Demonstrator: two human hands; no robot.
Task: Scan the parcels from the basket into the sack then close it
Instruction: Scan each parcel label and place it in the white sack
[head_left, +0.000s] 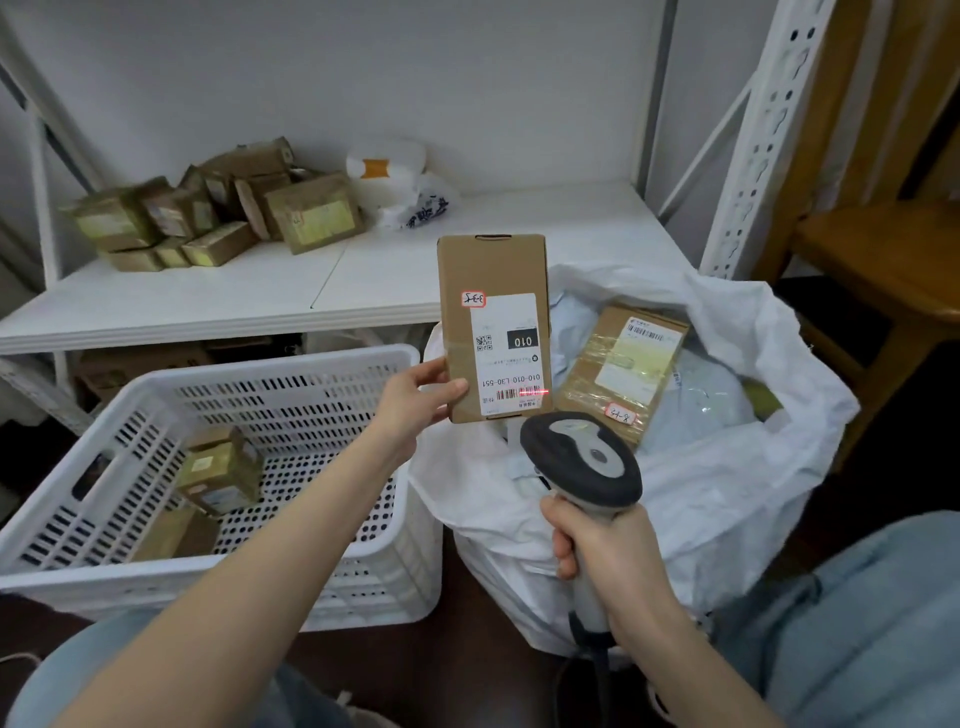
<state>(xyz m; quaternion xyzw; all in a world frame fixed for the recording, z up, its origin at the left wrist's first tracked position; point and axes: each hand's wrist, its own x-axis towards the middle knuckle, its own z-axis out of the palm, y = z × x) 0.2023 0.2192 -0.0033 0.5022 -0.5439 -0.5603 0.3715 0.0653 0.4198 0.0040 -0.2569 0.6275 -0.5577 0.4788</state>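
Now, left hand (410, 400): thumb on the front face and fingers behind, pinching the lower left corner of a flat cardboard parcel (493, 275) and holding it upright.
Right hand (597, 551): fingers curled round the grip of a barcode scanner (582, 457); the scanner head tilts up toward the parcel, just below its bottom edge.
Held parcel: in the air above the gap between basket and sack, in front of the shelf edge. Its white shipping label (511, 353) faces the camera with the print upside down, "010" in a black block. A small red-bordered sticker (474, 299) sits at the label's upper left corner.
Laser line (532, 392): thin and red, lying across the barcode at the label's lower end.
Sack (727, 493): white, woven, mouth open, standing on the floor just right of the basket.
Sack contents: a taped cardboard box (623, 364) with its own label and red-bordered sticker lies tilted on grey poly mailers (711, 400).
Basket (291, 384): white perforated plastic, on the floor at left. One taped brown parcel (221, 467) sits near its left side and another (176, 535) lies in front of it.
Shelf (234, 301): white board behind both, with a heap of taped brown parcels (208, 218) at rear left and white plastic bags (395, 176) beside them.
Right edge: wooden furniture (883, 249), kind unclear.
Foreground: knees in light blue jeans (857, 623).
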